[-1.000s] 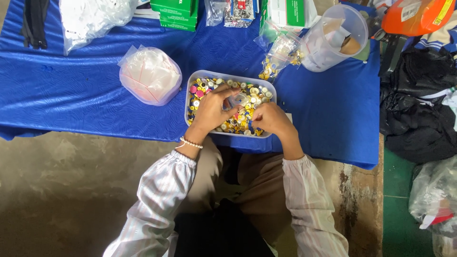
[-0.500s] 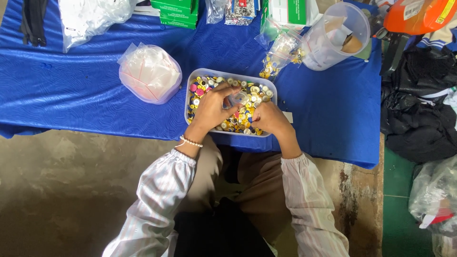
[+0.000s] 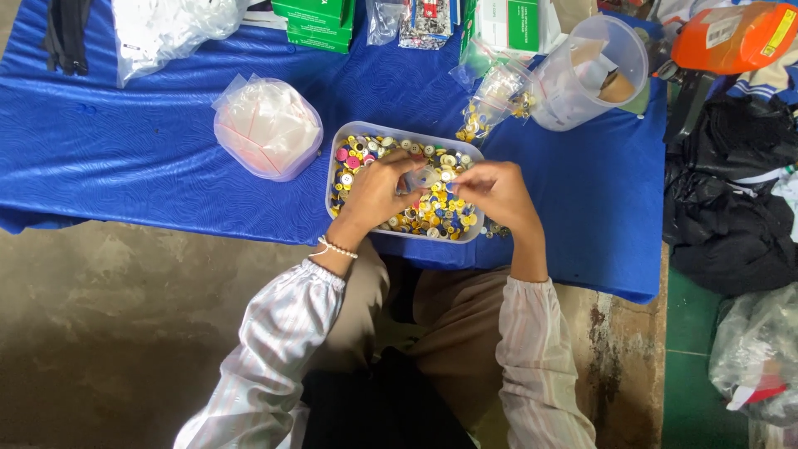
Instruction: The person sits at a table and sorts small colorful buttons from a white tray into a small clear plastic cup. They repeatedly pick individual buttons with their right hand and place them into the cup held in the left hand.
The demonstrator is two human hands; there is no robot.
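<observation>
Basically both hands, left hand (image 3: 376, 193) and right hand (image 3: 497, 191), pinch a small clear bag (image 3: 426, 176) between them over the button tub (image 3: 340, 148); light, limp, slippery, best gripped at its edges.

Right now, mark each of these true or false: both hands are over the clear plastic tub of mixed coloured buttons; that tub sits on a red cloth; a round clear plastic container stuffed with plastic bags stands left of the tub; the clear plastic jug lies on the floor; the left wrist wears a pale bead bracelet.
1. Both hands over the tub: true. The left hand and right hand meet over the clear plastic tub of mixed coloured buttons.
2. Red cloth: false. The tub rests on a blue cloth.
3. The round clear plastic container of bags left of the tub: true.
4. Jug on floor: false. The clear plastic jug stands on the cloth, beyond the tub to the right.
5. The pale bead bracelet on the left wrist: true.
</observation>
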